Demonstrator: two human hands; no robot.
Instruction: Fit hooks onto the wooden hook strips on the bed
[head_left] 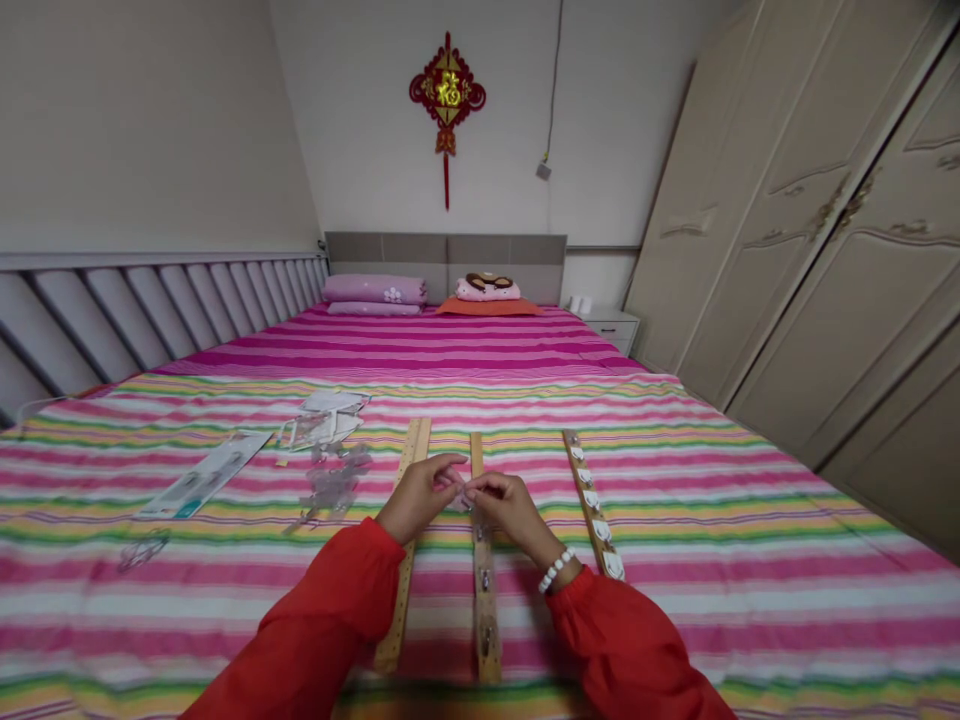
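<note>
My left hand [421,497] and my right hand [512,507] meet over the middle wooden strip [487,605], fingertips pinched together. Between them is a small see-through piece that looks like a clear adhesive hook [459,502]; its details are blurred. Several clear hooks with metal prongs [486,580] are fixed along the near part of that strip. Left of it lies a bare wooden strip with small holes [405,590], partly behind my left hand. To the right, another wooden strip [570,440] carries a row of white hooks [600,530].
Loose clear pieces [336,482] lie left of the strips, near opened packaging [322,420]. Further left are a long packet [206,475] and a small clear tangle [144,548]. Everything rests on a striped bedsheet [712,580]. A bed rail [165,310] runs left; a wardrobe [825,250] stands right.
</note>
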